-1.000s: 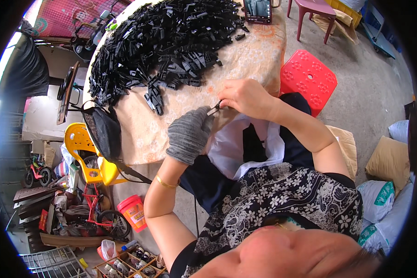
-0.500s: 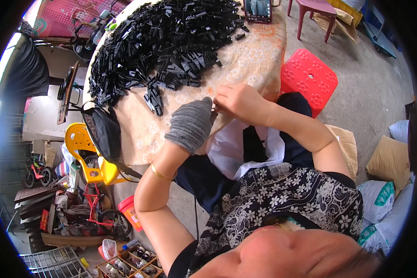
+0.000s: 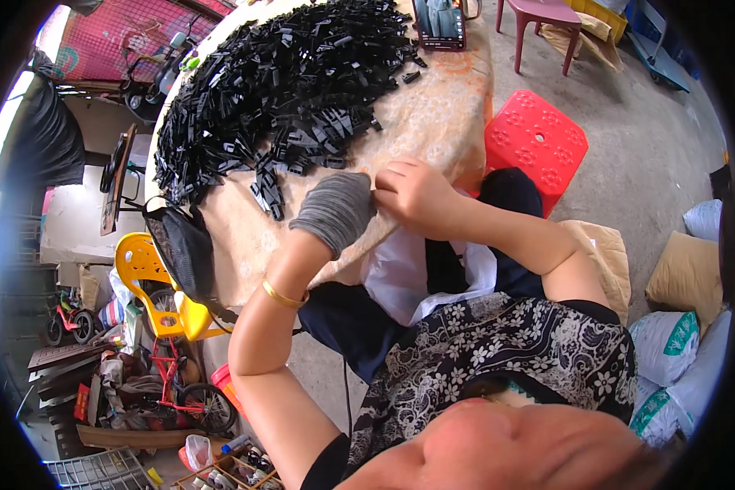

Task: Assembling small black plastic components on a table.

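My left hand, in a grey knitted glove, is closed near the table's front edge. My bare right hand meets it there, its fingers bent and pinched together. Whatever lies between the two hands is too small and too covered to make out. Beyond them a large heap of small black plastic parts covers much of the table, which has a cream patterned cloth. A few black parts stick out from the heap toward my left hand.
A phone stands at the table's far edge. To the right is a red stool, with a purple stool beyond. A yellow chair and a black mesh bag are at the left. White sacks lie at the right.
The view has shifted slightly. Both hands stay together at the table's edge, and the left one has turned a little, with its fingers now more hidden.
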`<action>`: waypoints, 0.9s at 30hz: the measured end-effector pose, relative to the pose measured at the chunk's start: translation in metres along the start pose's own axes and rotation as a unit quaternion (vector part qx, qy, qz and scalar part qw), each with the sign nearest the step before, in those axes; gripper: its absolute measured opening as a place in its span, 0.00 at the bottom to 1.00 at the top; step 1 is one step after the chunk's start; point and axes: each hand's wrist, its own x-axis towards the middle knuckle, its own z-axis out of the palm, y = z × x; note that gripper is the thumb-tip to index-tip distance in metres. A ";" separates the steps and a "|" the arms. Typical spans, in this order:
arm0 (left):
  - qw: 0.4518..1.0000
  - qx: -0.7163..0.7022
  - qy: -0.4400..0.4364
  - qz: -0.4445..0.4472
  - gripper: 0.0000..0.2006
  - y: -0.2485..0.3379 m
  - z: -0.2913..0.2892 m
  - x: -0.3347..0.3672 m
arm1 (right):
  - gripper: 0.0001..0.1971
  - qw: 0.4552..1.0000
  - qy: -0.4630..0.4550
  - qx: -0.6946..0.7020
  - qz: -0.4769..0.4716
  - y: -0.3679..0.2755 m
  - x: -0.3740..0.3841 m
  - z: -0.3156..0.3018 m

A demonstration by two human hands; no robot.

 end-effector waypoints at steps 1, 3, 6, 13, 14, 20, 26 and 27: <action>1.000 0.005 -0.001 -0.003 0.11 0.001 0.000 0.000 | 0.06 1.000 -0.013 0.006 0.007 0.000 -0.001 -0.001; 1.000 0.014 -0.004 -0.007 0.11 0.007 -0.002 -0.001 | 0.06 0.999 -0.017 0.019 0.028 0.004 -0.009 -0.004; 0.998 0.052 0.027 0.018 0.10 0.015 -0.001 -0.006 | 0.07 0.997 0.003 0.044 0.055 0.021 -0.019 -0.004; 0.996 -0.053 0.065 -0.015 0.16 0.006 0.007 -0.013 | 0.09 0.984 -0.030 0.161 0.071 0.012 -0.012 -0.009; 0.990 -0.112 0.076 -0.044 0.18 0.016 0.005 -0.019 | 0.10 0.970 -0.038 0.221 0.098 0.014 -0.012 -0.010; 0.980 -0.162 0.094 -0.061 0.36 0.040 0.019 -0.054 | 0.07 0.851 -0.208 0.401 0.266 -0.002 0.010 -0.036; 0.989 -0.087 0.118 0.003 0.39 0.051 0.010 -0.082 | 0.11 0.894 -0.290 0.276 0.204 -0.012 -0.015 -0.051; 0.981 -0.114 0.156 -0.003 0.37 0.041 0.009 -0.084 | 0.11 0.897 -0.310 0.247 0.196 -0.014 -0.017 -0.057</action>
